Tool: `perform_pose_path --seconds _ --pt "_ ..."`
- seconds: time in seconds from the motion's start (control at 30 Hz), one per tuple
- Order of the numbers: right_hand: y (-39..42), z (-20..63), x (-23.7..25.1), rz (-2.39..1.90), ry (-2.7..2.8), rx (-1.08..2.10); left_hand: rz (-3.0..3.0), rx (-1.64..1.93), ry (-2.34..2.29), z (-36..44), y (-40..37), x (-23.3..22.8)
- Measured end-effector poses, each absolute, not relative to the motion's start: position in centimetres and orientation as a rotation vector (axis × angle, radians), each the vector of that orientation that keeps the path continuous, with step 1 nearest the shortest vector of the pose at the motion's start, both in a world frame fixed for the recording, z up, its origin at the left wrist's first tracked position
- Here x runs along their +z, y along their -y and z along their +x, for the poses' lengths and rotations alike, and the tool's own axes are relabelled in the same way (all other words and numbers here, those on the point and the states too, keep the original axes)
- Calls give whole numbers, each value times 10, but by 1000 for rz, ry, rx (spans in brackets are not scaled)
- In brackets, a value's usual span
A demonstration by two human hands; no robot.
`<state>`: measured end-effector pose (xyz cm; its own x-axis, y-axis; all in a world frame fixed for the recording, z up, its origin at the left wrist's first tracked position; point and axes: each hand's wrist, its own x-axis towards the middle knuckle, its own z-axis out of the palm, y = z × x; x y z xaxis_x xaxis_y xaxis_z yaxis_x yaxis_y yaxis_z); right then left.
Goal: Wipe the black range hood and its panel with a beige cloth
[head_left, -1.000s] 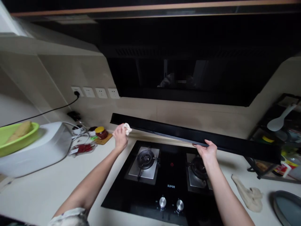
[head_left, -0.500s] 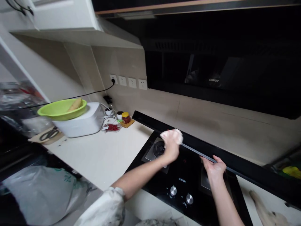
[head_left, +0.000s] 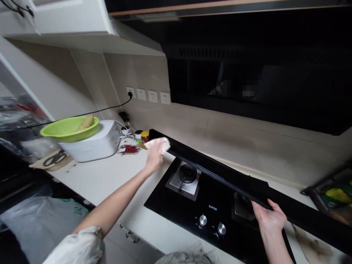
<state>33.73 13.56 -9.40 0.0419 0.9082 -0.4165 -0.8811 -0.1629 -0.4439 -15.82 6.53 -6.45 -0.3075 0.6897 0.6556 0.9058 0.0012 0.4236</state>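
Observation:
A long black panel (head_left: 220, 170) slants above the back of the black gas stove (head_left: 176, 203). Beneath the panel's right half, my right hand (head_left: 271, 219) has its palm up and its fingers wrapped round the lower edge. My left hand (head_left: 154, 160) is closed on a crumpled whitish cloth (head_left: 162, 145) at the panel's far left end. The cloth lies against the panel there, slightly blurred. The left burner (head_left: 187, 173) shows under the panel, while the right one is partly covered by it.
On the counter at left stand a white appliance (head_left: 90, 148) bearing a green basin (head_left: 59, 130), a red packet (head_left: 129, 149) and a yellow-lidded jar (head_left: 145, 136). The dark range hood (head_left: 247, 106) hangs above. A dark rack (head_left: 316, 190) is at right.
My left hand has moved left with the cloth along the panel to its far end. My right hand has shifted right and slightly down, and the panel has tilted, showing its broad face.

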Motion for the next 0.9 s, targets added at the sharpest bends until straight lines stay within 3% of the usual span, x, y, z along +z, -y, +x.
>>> perform_pose_path --seconds 0.1,0.17,0.33,0.43,0.5,0.57,0.63,0.73,0.9 --pt "-127 331 -91 -763 50 1582 -1332 -1381 2154 -202 -72 -66" --pt "-124 319 -91 -793 7 1604 -1306 -1397 2153 -189 -84 -79" --pt "-134 288 -90 -819 32 1603 -1459 -1392 2005 -44 -109 -142" --pt "-142 284 -92 -821 68 1606 -1916 -1063 1581 34 -111 -179" --pt "-143 287 -94 -810 72 1618 -2166 -742 1329 44 -107 -189" --pt "-141 295 -97 -784 65 1630 -2267 -613 1244 19 -101 -186" --pt "-138 304 -100 -754 62 1618 -2206 -741 1418 -31 -94 -173" --pt "-135 318 -105 -739 80 1570 -1836 -1058 1920 -118 -79 -144" --pt "-132 335 -111 -738 90 1559 -1219 -1217 2208 -215 -46 -100"
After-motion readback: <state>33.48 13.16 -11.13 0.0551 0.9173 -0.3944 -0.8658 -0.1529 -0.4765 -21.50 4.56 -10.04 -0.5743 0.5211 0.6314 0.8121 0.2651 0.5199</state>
